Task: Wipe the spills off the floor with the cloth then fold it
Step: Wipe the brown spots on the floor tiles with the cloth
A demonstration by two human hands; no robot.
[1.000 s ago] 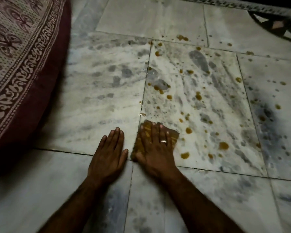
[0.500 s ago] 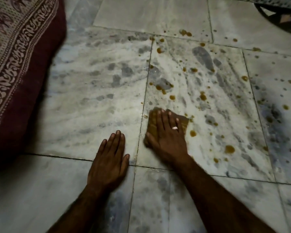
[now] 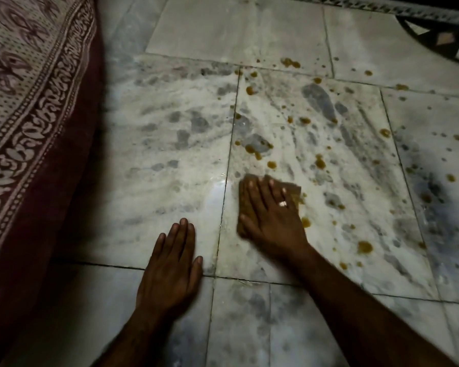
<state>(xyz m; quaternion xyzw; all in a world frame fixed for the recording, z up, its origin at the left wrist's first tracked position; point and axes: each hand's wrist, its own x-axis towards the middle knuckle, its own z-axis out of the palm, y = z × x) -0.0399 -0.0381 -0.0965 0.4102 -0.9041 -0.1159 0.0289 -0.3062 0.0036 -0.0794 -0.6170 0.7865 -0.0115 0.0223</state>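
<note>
A small brownish cloth (image 3: 294,188) lies flat on the white marble floor (image 3: 170,160), mostly hidden under my right hand (image 3: 269,215), which presses on it with fingers spread; a ring shows on one finger. Only the cloth's far right corner and left edge peek out. Orange-brown spill drops (image 3: 319,162) dot the tile beyond and to the right of the cloth, with a larger drop (image 3: 365,247) near the right forearm. My left hand (image 3: 171,266) rests flat on the floor, palm down, holding nothing, to the left of the cloth.
A maroon mattress with a patterned cream cover (image 3: 29,107) borders the floor on the left. A dark patterned object (image 3: 435,38) sits at the top right corner. More spill drops (image 3: 290,62) lie on the far tiles.
My right hand has pushed the cloth forward, away from me, across the tile; drops that lay near it are gone. The left hand stays planted in place.
</note>
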